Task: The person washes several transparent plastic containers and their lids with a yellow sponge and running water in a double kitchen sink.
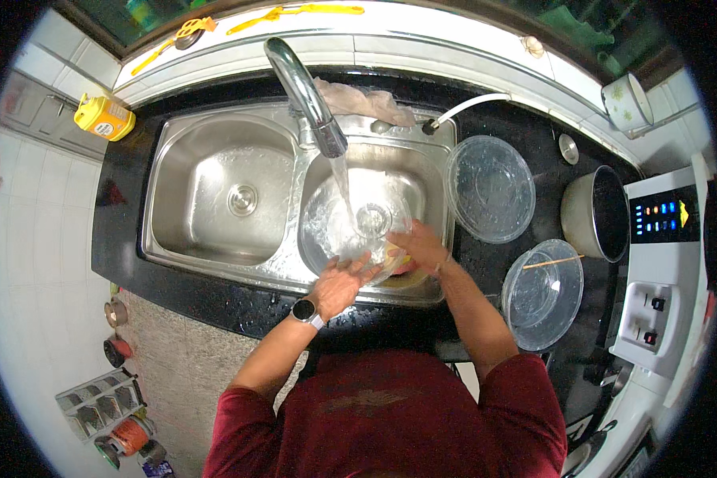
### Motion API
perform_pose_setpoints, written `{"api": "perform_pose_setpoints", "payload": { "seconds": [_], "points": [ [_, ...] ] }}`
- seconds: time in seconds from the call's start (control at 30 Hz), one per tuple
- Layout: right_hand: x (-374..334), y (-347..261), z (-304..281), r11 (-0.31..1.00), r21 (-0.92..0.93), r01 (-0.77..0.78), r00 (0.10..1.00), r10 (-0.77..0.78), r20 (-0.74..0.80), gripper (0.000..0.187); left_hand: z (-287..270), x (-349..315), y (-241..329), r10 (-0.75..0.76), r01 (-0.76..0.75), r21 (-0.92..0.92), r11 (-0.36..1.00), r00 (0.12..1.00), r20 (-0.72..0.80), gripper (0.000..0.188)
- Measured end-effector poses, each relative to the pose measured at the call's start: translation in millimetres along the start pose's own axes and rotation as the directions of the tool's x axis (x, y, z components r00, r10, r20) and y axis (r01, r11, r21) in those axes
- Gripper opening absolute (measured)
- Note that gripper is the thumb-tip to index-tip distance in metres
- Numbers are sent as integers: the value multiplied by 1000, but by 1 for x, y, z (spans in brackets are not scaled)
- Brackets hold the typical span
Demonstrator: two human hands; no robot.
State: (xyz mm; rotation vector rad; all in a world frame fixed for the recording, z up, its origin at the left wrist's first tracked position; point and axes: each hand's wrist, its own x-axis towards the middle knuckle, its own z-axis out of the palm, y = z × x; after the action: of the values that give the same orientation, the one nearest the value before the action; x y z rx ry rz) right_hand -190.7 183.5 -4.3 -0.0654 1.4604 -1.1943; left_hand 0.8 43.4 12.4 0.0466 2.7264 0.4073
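Note:
In the right basin, a round clear plastic lid (327, 215) is tilted under the running water of the chrome tap (304, 99). My left hand (342, 285), with a watch on its wrist, grips the lid's near rim, fingers spread over the plastic. At its right edge, my right hand (419, 248) holds the rim with bent fingers. A small yellow and red thing (401, 261) shows beside the right fingers; its kind is unclear. The lid's underside and parts of both thumbs are hidden.
Right of the sink lie another clear lid (491, 189), a clear plastic bowl (543, 307) with a thin stick across it, and a metal pot (593, 213). A cloth (358, 102) lies behind the tap. A yellow bottle (105, 118) stands at the counter's left end.

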Motion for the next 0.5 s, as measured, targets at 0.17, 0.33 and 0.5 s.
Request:
{"api": "perform_pose_setpoints", "payload": {
  "seconds": [0.17, 0.33, 0.5],
  "points": [
    [26, 32, -9, 563, -792, 236, 829, -542, -138, 70, -35, -5, -15, -14, -50, -557, 829, 994, -111, 75],
    [-9, -3, 33, 220, -972, 86, 804, -591, -63, 74, -67, 1, -15, -103, 24, -143, 989, 815, -571, 72],
    [-15, -1, 43, 288, -927, 239, 765, -644, -3, 78, -53, 27, -28, -6, -11, -25, 1000, 796, -605, 66]
  ]
}}
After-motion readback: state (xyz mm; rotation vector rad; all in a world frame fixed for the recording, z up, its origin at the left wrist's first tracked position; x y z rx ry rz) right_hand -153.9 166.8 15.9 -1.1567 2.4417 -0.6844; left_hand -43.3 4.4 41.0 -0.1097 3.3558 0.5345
